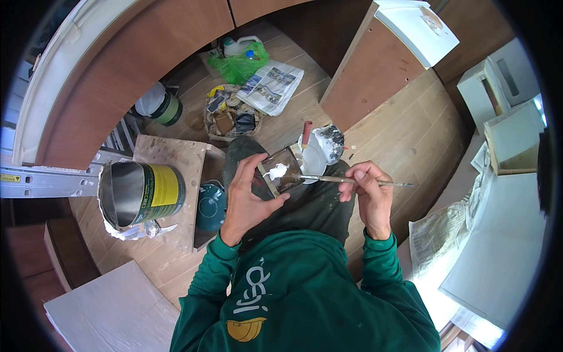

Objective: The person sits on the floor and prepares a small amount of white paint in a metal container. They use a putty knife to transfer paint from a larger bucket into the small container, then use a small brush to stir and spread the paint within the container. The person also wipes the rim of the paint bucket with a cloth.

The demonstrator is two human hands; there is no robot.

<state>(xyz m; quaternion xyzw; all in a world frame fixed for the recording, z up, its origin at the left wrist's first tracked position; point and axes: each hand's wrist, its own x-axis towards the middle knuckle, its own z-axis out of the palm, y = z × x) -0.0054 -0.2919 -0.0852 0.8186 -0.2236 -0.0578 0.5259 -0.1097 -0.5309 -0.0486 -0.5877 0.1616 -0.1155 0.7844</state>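
My left hand is closed round the edge of a small dark square piece, which has a dab of white paste on it. My right hand pinches a thin brush-like tool; the tool's left end lies over or on the square piece. Just beyond them, above my knee, is a white container with a red handle sticking up and a black-and-white smeared mass beside it.
A large paint can stands on a wooden box at left, near a ladder. Ahead lie a bag of tools, newspaper and green plastic. An upright panel and white panels are at right.
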